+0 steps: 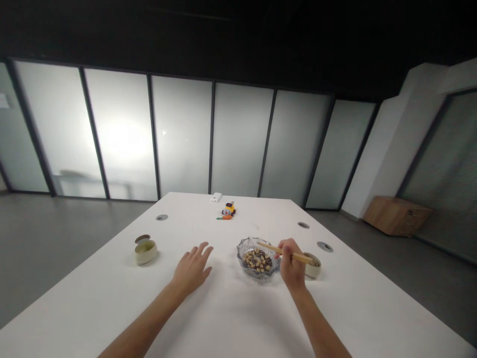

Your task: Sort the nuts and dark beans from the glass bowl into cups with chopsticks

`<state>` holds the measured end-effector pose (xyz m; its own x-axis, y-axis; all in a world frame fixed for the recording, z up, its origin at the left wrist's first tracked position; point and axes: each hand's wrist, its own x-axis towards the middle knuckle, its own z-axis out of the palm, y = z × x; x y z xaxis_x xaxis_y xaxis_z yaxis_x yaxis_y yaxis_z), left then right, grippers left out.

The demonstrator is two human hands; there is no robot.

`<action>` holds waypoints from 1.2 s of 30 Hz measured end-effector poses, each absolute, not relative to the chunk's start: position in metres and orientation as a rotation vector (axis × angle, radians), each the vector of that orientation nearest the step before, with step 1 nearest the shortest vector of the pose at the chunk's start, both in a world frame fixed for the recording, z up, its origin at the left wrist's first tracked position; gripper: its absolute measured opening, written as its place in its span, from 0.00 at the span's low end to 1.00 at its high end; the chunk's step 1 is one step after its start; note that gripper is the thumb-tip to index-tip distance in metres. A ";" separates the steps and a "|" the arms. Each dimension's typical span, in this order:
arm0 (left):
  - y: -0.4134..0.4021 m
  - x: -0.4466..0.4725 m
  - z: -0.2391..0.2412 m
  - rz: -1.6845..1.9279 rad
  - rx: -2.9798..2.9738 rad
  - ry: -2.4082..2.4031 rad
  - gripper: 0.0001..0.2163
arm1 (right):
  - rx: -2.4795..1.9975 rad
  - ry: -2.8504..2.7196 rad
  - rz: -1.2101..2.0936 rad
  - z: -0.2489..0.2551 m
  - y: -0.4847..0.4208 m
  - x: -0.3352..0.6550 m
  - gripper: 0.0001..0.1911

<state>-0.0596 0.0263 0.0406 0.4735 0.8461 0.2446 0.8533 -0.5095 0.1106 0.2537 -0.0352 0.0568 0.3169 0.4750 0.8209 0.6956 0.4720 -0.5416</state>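
My right hand [292, 266] is closed around a pair of wooden chopsticks [272, 247], whose tips lie over a clear cut-glass bowl [244, 246]. Inside the bowl is a mix of nuts and dark seeds [258, 260]. Just right of that hand stands a small pale cup [313, 271], partly hidden, with something dark in it that I cannot make out. My left hand [192, 268] rests on or just above the table left of the bowl, fingers spread and holding nothing. Farther left sits another pale cup [145, 253] with a greenish inside.
A yellow toy car [228, 209] and an orange toy carrot [224, 218] lie farther back on the white table [231, 318]. Behind them is a small white box [216, 197]. Round grommets [325, 246] are set into the tabletop near its sides. A wooden cabinet [395, 216] stands at right.
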 end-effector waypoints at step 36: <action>0.033 -0.043 -0.010 -1.286 -3.047 -1.518 0.41 | -1.385 -1.383 -0.097 0.035 -0.035 0.266 0.26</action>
<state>-0.0435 0.0328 -0.0104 0.4385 0.8249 0.3566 0.4876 -0.5517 0.6766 0.2659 -0.0348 0.0353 0.3096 0.6420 0.7014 0.7338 0.3077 -0.6056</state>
